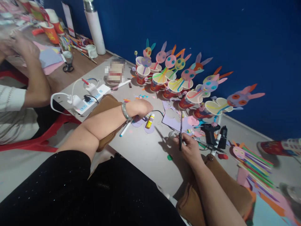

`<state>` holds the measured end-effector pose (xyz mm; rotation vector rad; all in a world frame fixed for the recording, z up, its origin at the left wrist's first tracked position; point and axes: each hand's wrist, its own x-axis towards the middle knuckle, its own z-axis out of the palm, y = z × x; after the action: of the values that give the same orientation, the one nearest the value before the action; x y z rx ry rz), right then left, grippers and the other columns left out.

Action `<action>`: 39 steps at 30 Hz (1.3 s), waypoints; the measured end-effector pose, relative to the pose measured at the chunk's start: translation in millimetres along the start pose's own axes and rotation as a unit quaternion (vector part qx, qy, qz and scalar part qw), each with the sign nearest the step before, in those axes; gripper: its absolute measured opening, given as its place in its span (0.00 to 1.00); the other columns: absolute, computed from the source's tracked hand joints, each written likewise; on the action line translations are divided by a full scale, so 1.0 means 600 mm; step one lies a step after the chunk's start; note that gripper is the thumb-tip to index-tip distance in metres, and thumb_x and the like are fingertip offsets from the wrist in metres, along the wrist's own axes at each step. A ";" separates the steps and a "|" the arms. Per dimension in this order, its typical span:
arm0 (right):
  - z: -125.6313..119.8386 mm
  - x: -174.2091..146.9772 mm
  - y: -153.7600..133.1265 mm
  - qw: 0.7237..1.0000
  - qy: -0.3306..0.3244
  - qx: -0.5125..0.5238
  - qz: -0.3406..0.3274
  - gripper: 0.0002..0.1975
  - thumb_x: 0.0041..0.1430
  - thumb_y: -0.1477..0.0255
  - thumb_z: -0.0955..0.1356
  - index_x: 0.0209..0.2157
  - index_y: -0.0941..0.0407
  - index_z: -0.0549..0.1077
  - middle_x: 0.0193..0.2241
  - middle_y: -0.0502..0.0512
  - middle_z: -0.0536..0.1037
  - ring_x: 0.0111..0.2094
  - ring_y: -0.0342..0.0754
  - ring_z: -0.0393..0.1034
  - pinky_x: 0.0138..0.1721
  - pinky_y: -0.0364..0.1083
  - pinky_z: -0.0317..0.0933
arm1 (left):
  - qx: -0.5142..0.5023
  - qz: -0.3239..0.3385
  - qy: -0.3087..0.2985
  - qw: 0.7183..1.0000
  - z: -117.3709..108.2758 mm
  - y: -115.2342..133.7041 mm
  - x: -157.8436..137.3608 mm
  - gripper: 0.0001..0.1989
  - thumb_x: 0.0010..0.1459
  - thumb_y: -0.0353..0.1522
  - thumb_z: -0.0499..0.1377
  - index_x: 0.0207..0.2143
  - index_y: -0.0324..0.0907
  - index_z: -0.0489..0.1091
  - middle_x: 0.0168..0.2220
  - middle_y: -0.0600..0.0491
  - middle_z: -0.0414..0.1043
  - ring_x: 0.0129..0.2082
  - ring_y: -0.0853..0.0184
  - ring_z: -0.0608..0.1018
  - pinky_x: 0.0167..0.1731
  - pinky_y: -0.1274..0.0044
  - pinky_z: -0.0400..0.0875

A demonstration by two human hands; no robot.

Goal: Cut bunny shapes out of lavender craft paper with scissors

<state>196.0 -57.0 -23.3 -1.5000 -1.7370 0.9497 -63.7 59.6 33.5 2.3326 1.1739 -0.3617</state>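
My right hand (189, 149) is closed round a pair of dark-handled scissors (181, 133), whose blades point up and away from me. Farther left, my left hand (140, 108), with a bangle (125, 111) at its wrist, reaches down to the table; its fingers are mostly hidden beneath it. Close beside that hand lies a yellow glue stick (150, 121) on a round lilac paper piece (149, 129). A white marker (125, 128) rests on its near side. Cut lilac paper (174, 121) lies between my hands, and a black glue gun (211, 133) beyond my right hand.
Paper cups (158, 82) with colourful rabbit-faced spoons stand along the blue wall. A power strip (94, 99) with plugs sits at left, near a white flask (95, 31). Pipe cleaners (258, 166) lie at right. Another person's arm (37, 75) is at far left.
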 end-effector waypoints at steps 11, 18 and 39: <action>-0.005 -0.002 -0.004 0.999 0.049 -0.005 -0.017 0.23 0.51 0.54 0.73 0.18 0.53 0.63 0.17 0.48 0.68 0.21 0.44 0.59 0.25 0.44 0.56 | 0.056 0.078 0.023 0.995 -0.001 -0.002 0.006 0.10 0.48 0.28 0.60 0.36 0.40 0.76 0.33 0.48 0.75 0.33 0.63 0.72 0.34 0.72 0.60; -0.007 -0.001 0.005 0.990 0.138 -0.017 -0.007 0.23 0.54 0.56 0.72 0.18 0.53 0.61 0.17 0.47 0.65 0.22 0.43 0.57 0.26 0.45 0.54 | 0.015 0.259 0.142 0.955 0.036 0.018 0.029 0.14 0.58 0.32 0.57 0.46 0.40 0.73 0.48 0.45 0.72 0.49 0.60 0.70 0.48 0.72 0.60; -0.006 -0.001 0.011 0.983 0.182 0.024 0.004 0.20 0.57 0.57 0.71 0.20 0.54 0.65 0.20 0.48 0.68 0.24 0.43 0.60 0.29 0.45 0.57 | -0.347 0.181 0.204 0.897 0.055 0.045 0.051 0.11 0.59 0.27 0.57 0.41 0.36 0.78 0.39 0.48 0.80 0.37 0.70 0.78 0.42 0.76 0.70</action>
<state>202.6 -56.4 -27.2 -1.5384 -1.4361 0.6655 -23.9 48.6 0.5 1.9389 0.8098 0.6170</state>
